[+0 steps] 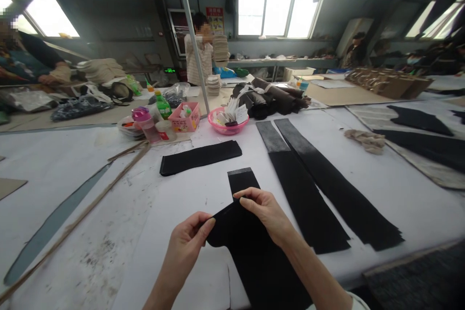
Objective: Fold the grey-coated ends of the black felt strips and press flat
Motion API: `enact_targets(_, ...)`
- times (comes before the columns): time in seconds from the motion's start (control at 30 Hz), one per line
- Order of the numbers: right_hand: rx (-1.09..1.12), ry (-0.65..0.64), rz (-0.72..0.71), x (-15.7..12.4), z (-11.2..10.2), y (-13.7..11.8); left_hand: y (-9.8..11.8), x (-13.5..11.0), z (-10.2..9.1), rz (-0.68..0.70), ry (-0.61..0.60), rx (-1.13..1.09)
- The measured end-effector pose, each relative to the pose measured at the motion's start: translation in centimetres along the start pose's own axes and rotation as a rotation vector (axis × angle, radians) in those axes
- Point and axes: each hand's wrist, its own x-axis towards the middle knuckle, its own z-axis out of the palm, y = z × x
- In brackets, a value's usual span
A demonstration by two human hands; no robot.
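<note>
Fingers point(207, 227) of the left hand point(185, 238) and of the right hand point(268, 210) pinch a black fabric piece point(261, 261) at lower center — its edge drawn out between the two grips, its body running down to the frame's bottom. Just above, at center, lies a short black stack point(199, 157) on the pale surface point(145, 232). Right of center, two long black strips point(308, 198), grey at their upper ends, slant side by side. Farther up stand a pink basin point(228, 129) and a green bottle point(162, 106); a person point(198, 60) stands at upper center.
</note>
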Motion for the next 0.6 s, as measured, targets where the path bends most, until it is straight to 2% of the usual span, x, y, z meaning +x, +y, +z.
enact_targets(0.2,0.01,-0.113,-0.036,-0.2,-0.5,-0.3,0.8,-0.7,0.3,-0.072,0.005,-0.159)
enact_targets(0.4,0.094,-0.2,0.005,-0.2,-1.4,0.0,0.2,-0.7,0.2,-0.081,-0.002,-0.188)
enact_targets(0.47,0.114,-0.192,0.011,-0.2,-1.5,0.0,0.2,-0.8,0.0,-0.075,-0.005,-0.175)
enact_targets(0.6,0.1,-0.068,0.004,-0.2,-1.0,0.1,0.5,-0.9,0.2,-0.045,0.025,-0.146)
